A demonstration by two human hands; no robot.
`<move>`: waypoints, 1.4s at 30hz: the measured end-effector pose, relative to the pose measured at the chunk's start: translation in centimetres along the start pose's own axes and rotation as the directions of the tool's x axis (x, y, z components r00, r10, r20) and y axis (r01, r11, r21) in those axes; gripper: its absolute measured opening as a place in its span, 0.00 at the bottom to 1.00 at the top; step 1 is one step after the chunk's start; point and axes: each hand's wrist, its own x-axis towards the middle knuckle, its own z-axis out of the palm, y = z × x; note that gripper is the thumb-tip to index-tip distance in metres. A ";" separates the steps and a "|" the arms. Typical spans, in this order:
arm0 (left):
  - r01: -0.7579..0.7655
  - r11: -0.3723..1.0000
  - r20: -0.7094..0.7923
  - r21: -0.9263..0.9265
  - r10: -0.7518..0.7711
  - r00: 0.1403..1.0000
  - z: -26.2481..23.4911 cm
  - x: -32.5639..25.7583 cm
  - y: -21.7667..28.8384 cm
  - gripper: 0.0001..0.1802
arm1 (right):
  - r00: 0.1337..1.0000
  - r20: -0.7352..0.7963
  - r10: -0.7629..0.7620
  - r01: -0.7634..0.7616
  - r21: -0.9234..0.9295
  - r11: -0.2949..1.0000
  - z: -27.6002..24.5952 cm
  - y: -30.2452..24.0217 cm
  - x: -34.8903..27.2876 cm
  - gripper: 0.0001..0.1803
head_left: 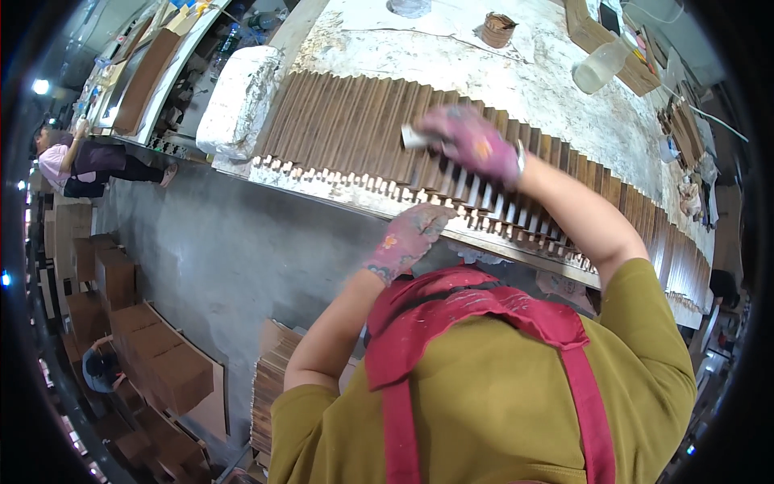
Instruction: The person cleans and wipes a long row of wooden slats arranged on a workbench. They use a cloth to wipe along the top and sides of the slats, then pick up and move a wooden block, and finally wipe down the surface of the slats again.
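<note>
closest to the camera is the person's own body, in an olive shirt (500, 403) with a red apron (451, 315) whose straps run over the shoulders. from there both forearms go up toward the tabletop (484, 73), which has a rough whitish surface.

the right hand (472, 141), in a stained purple glove, lies on top of a long row of brown wooden slats (347, 129). its fingers are closed around a small pale block (413, 138), which is pressed on the slats near the middle of the row. the slats lie side by side, touching each other, and their ends reach over the front edge of the tabletop.

the left hand (407, 238), also in a glove, is at the front edge of the tabletop, just under the ends of the slats. its fingers are bent, but i cannot tell if it holds something.

farther on the tabletop stand a small brown cup (498, 30) and a clear plastic bottle (601, 66), well apart from the hands. down on the left, cardboard boxes (153, 355) are stacked on the floor.
</note>
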 end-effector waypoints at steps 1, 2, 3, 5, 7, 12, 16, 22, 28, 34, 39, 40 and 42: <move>-0.001 1.000 0.018 -0.028 0.002 1.000 -0.5 -0.4 0.1 0.14 | 0.998 0.066 0.010 -0.014 0.067 0.998 -0.3 -2.1 -0.9 0.15; -0.032 0.997 0.014 -0.071 0.033 0.999 -0.7 -0.4 -1.7 0.13 | 0.991 0.136 0.013 -0.030 0.125 0.992 -1.3 -3.7 -1.2 0.15; -0.063 0.992 0.015 -0.110 0.065 0.998 -0.8 -0.3 -3.3 0.13 | 0.959 0.283 -0.001 -0.060 0.205 0.977 -2.5 -4.5 -1.1 0.16; -0.097 0.995 -0.025 0.014 0.097 0.995 -2.4 -1.8 -2.4 0.13 | 0.923 0.384 -0.024 -0.105 0.311 0.945 -3.1 -4.3 -0.8 0.18; -0.098 0.981 -0.029 0.167 0.104 0.994 -5.1 -3.0 -1.1 0.15 | 0.959 0.270 0.084 -0.166 0.297 0.940 -1.8 -3.0 1.8 0.16; -0.168 0.936 0.035 0.309 0.165 0.986 -7.1 -1.2 -1.8 0.15 | 0.967 0.213 0.141 -0.183 0.193 0.964 3.3 -3.7 4.8 0.16; -0.027 0.936 -0.008 0.350 0.032 0.999 -7.5 -1.2 -0.7 0.14 | 0.890 0.449 0.079 -0.190 0.208 0.959 -0.6 -6.5 2.8 0.16; -0.127 0.973 -0.166 0.193 0.160 0.973 -9.5 -2.4 -2.4 0.13 | 0.973 0.059 0.221 -0.226 0.112 0.968 3.1 -2.2 8.3 0.14; -0.093 0.933 -0.176 0.348 0.162 0.971 -11.6 -2.3 -2.9 0.12 | 0.900 0.435 0.027 -0.127 0.202 0.971 1.7 -6.6 6.0 0.22; -0.191 0.967 -0.312 0.169 0.236 0.920 -13.7 -3.1 -3.2 0.11 | 0.983 0.145 0.110 -0.124 0.090 0.988 7.2 -4.3 10.9 0.19; -0.005 0.870 -0.365 0.492 0.212 0.907 -13.5 -3.5 -5.4 0.12 | 0.864 0.502 -0.034 -0.090 0.222 0.971 4.3 -7.3 10.6 0.24; -0.061 0.913 -0.365 0.404 0.222 0.904 -13.7 -3.7 -5.1 0.12 | 0.875 0.482 -0.037 -0.080 0.221 0.972 4.0 -7.2 11.1 0.23; -0.174 0.958 -0.366 0.226 0.249 0.897 -14.2 -3.9 -3.7 0.13 | 0.982 0.185 0.028 -0.079 0.276 0.958 5.9 -5.0 13.7 0.13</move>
